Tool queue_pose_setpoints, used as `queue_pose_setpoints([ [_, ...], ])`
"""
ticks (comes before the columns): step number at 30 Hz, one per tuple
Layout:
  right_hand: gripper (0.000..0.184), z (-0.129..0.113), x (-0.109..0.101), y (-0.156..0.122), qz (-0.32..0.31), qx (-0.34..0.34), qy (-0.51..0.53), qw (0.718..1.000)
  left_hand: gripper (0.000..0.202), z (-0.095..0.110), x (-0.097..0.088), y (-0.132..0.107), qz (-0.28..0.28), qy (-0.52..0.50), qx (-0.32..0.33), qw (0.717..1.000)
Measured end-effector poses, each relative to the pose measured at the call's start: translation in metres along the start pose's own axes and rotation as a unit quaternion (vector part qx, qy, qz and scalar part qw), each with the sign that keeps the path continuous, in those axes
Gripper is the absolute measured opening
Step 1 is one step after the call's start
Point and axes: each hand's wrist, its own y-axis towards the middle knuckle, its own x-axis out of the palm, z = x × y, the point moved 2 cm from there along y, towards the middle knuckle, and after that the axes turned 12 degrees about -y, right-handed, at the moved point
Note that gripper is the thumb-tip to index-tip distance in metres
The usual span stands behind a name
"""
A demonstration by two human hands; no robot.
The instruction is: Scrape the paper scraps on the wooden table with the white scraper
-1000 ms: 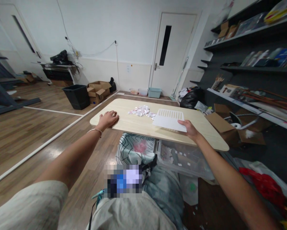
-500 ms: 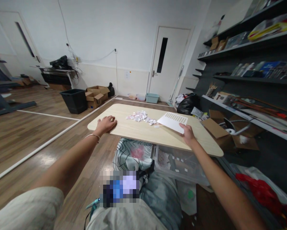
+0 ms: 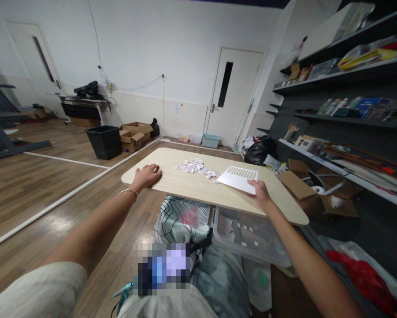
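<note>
A light wooden tabletop (image 3: 191,187) lies in front of me. My left hand (image 3: 148,175) rests flat on its near left corner, fingers spread, holding nothing. My right hand (image 3: 260,192) grips the near corner of a white slotted plastic board (image 3: 236,178) that lies on the tabletop to the right. A heap of small white paper scraps (image 3: 195,166) sits in the middle of the table, just left of the board's far edge.
Under the table stand a clear plastic bin (image 3: 251,234) with scraps and a patterned bag (image 3: 180,218). A black bin (image 3: 104,141) and cardboard boxes (image 3: 134,134) stand on the floor at the back left. Shelves (image 3: 344,110), an open box (image 3: 304,185) and a black bag (image 3: 261,149) line the right.
The board was pulled right, away from the scraps, then swung back left; its edge now lies near the heap again. My left hand stayed on the table corner.
</note>
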Motion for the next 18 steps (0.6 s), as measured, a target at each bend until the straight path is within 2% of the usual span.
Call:
queue_pose_setpoints([
  [7,0.037,0.003,-0.038,-0.003,-0.012,0.026,0.026,0.999,0.059,-0.004,0.003,0.002,-0.005,-0.003,0.005,1.0],
  [12,0.037,0.006,-0.038,-0.008,-0.004,0.008,-0.002,1.0,0.058,-0.004,0.002,0.002,-0.006,0.003,0.008,1.0],
  [18,0.037,0.009,-0.042,-0.011,-0.026,-0.009,-0.036,0.999,0.056,0.0,0.001,-0.002,0.01,-0.014,0.009,1.0],
])
